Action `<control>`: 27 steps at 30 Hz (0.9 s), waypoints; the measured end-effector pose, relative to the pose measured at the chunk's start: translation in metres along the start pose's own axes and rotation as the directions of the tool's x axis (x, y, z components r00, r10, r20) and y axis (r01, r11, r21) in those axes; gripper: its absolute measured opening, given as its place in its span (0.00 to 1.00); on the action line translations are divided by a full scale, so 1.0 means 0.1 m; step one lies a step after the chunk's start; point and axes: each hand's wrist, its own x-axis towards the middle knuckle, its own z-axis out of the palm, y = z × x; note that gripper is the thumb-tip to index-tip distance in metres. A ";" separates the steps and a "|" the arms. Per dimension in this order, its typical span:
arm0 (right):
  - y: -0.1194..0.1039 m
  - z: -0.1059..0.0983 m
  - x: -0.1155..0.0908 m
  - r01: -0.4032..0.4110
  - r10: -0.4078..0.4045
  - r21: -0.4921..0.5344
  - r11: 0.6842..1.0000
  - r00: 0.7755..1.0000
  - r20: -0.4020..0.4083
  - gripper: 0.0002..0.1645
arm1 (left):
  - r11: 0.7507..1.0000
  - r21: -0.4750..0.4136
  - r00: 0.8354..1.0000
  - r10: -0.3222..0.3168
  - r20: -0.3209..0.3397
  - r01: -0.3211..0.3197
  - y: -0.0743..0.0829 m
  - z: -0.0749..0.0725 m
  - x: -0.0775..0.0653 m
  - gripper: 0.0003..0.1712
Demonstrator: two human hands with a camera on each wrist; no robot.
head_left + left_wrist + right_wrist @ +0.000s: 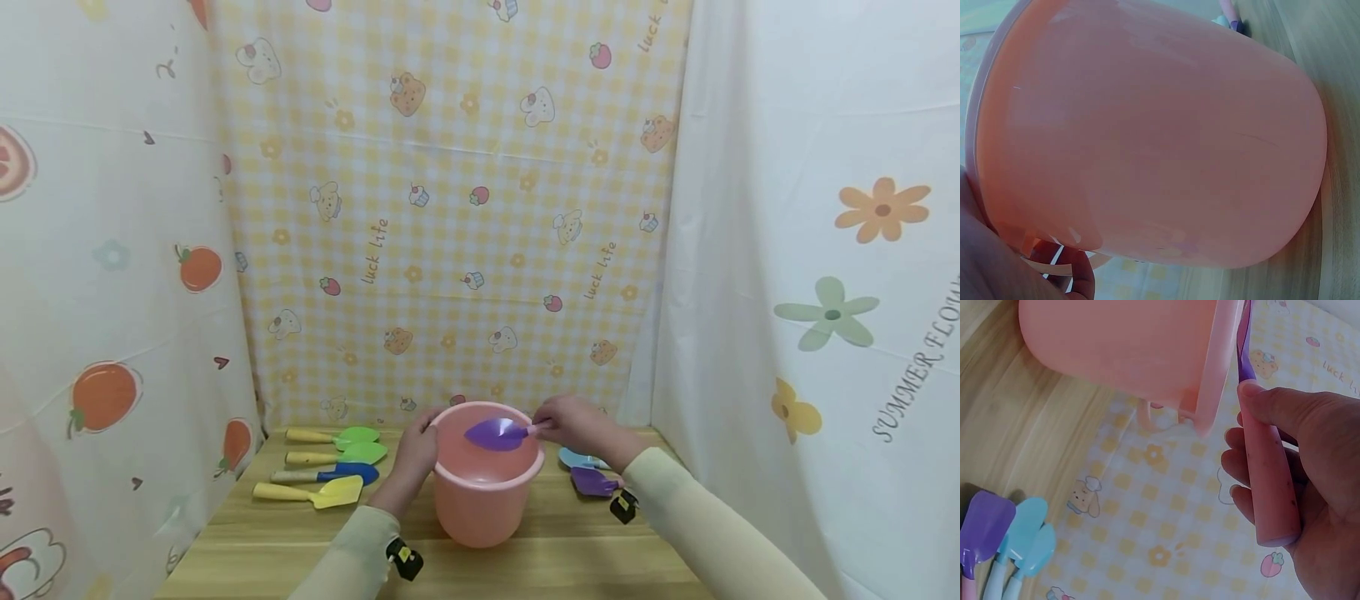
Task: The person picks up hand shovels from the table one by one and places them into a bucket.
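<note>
A pink bucket [480, 510] stands upright on the wooden table. My left hand [415, 457] grips it at the left side of the rim, and in the left wrist view its fingers curl by the bucket's side loop [1054, 269]. Over the bucket's mouth is a purple-bladed trowel [495, 434], its blade pointing left. My right hand [577, 423] holds this trowel by its pink handle [1269, 481], with the thumb pressed along the top and the fingers wrapped beneath.
Left of the bucket lie a green trowel [356, 436], a light green trowel [364, 452], a blue trowel [351, 474] and a yellow trowel [339, 492]. To the right are another purple trowel [592, 482] and light blue trowels [1025, 525]. A checked curtain [450, 250] hangs behind the table.
</note>
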 end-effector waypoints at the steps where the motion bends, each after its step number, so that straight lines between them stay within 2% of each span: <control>1: -0.01 0.00 0.01 -0.006 0.006 0.000 1.000 1.000 0.006 0.07 | 1.000 -0.007 1.000 -0.002 0.001 0.002 0.00 0.00 0.00 0.25; 14: -0.09 0.09 0.13 0.088 -0.087 -0.036 0.995 0.996 0.027 0.06 | 1.000 -0.010 1.000 0.003 0.001 -0.003 0.01 0.01 0.00 0.26; 27: -0.20 0.15 0.20 0.015 -0.010 -0.063 0.998 0.997 0.080 0.07 | 1.000 -0.015 1.000 0.003 0.006 -0.003 0.00 0.00 0.00 0.26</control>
